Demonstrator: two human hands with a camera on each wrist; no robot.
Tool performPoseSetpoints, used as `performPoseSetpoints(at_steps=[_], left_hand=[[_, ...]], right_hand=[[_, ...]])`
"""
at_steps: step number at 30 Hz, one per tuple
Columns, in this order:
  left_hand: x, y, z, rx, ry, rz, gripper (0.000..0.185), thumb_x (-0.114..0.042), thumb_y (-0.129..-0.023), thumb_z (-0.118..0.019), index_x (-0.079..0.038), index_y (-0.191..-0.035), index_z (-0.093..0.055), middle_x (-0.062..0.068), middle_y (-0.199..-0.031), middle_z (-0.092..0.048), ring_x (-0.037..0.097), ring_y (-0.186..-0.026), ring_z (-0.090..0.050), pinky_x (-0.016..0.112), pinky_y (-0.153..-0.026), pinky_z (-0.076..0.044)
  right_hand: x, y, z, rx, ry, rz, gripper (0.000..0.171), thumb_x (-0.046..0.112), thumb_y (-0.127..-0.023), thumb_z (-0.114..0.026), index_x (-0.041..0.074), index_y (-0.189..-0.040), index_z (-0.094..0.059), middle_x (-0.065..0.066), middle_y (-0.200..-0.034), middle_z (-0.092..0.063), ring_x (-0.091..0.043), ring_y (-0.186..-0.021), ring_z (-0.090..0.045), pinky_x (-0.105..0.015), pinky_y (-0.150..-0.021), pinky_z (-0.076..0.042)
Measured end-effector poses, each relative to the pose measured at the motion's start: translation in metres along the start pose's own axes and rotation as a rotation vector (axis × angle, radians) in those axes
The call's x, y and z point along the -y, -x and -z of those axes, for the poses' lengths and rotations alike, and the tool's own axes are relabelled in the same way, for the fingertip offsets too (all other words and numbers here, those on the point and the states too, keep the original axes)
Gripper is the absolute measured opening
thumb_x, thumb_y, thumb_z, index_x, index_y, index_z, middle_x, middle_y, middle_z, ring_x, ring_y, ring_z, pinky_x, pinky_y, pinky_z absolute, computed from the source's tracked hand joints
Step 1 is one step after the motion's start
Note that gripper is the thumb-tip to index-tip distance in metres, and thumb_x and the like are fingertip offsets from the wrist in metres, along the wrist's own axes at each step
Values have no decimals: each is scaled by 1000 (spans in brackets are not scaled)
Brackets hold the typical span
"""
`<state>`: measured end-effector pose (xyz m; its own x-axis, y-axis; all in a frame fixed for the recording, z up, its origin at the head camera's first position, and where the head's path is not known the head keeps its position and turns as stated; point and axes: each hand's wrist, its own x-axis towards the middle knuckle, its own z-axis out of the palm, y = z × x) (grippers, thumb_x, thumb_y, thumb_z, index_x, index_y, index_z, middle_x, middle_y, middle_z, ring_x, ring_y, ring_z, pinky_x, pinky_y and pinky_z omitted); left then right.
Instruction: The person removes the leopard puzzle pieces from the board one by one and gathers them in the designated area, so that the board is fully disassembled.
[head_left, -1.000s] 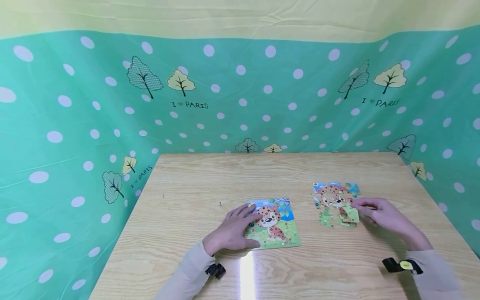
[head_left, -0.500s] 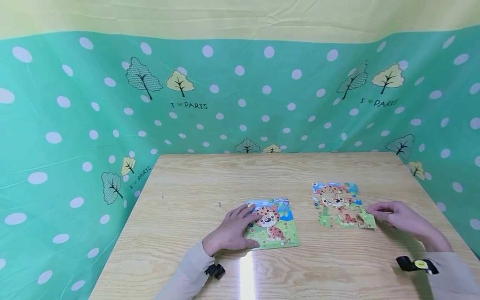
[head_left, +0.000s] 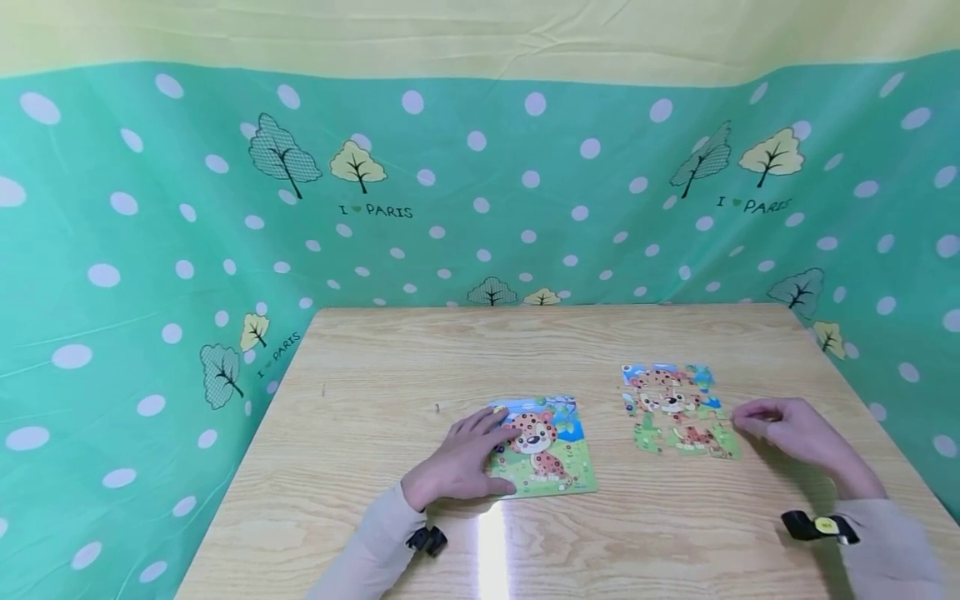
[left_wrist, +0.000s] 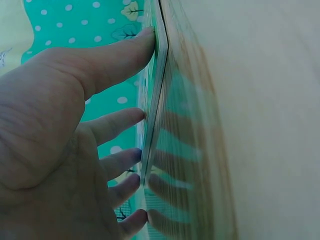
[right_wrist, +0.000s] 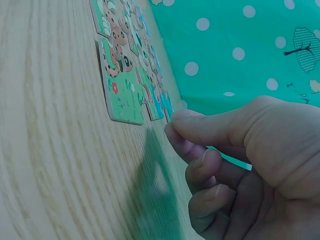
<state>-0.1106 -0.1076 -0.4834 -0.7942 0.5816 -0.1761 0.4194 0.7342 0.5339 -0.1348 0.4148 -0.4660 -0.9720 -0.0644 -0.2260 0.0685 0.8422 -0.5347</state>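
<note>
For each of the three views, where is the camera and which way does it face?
Head: looks forward and down over the wooden table; shows both forearms, left hand on the picture board, right hand beside the assembled puzzle.
Left wrist: along the palm; left-hand fingers rest on the board's edge.
Right wrist: low across the tabletop; curled fingers, puzzle beyond.
Head and right wrist share that puzzle.
</note>
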Motion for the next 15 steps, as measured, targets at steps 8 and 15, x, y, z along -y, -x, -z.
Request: performPoseSetpoints(at_steps=[8, 15], left_hand=[[-2, 2, 2, -21, -34, 20, 87, -47, -87, -85, -15, -159, -50, 10, -177, -26, 36, -165, -21, 63, -132, -21], [14, 15, 16, -141, 69, 5, 76, -40, -97, -77, -9, -160, -48, 17, -175, -30, 41, -161, -29, 63, -130, -26]], right_hand=[[17, 3, -8, -61, -23, 31, 44, 35, -107, -64, -4, -127, -71, -26, -120, -73, -21, -95, -64, -25, -66, -50], [43, 2, -12, -143, -92, 92, 43, 35, -110, -61, -1, -131, -70, -20, -116, -76, -13, -82, -60, -26, -62, -49]])
